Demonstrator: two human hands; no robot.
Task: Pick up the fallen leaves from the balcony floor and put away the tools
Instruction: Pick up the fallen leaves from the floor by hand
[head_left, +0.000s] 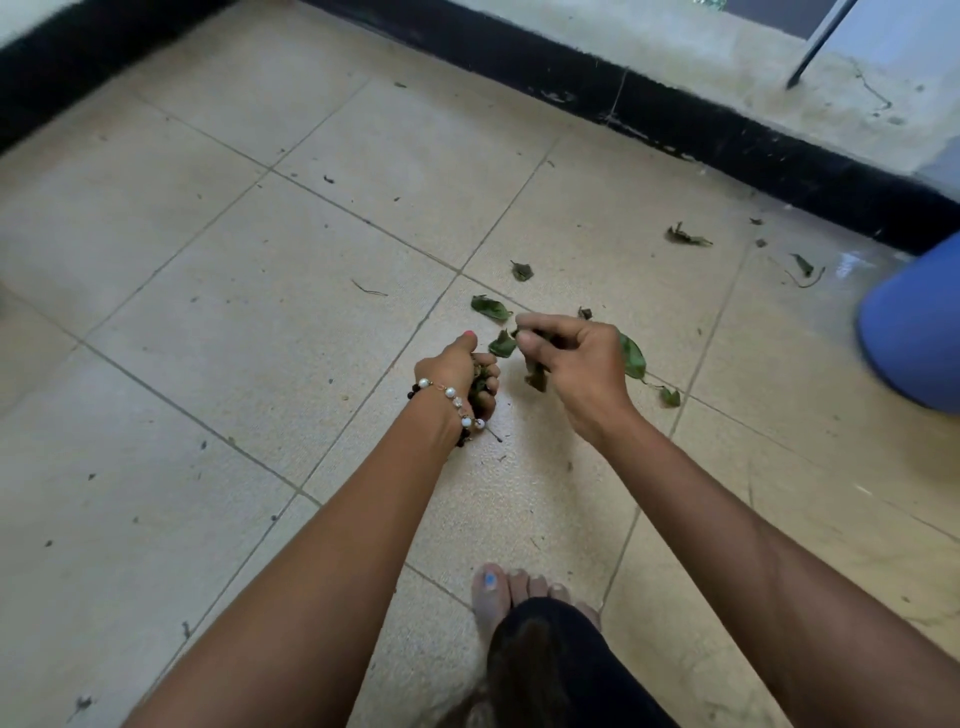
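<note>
Head view, left to right: beige tiled balcony floor (218, 322) with dark grout lines and small debris specks; left hand (460, 374), beaded bracelet (451, 397) at the wrist, fingers clenched around a bunch of gathered leaves (479, 383); loose leaf (489, 307) on the floor just beyond both hands; right hand (576, 369), fingers pinching several green leaves (535, 373), one larger leaf (632, 356) showing behind it; further fallen leaves scattered on the tiles to the right, including one (685, 236) near the black skirting (727, 135); blue bucket (914, 332) at the right edge; bare foot (511, 595) at the bottom centre.
</note>
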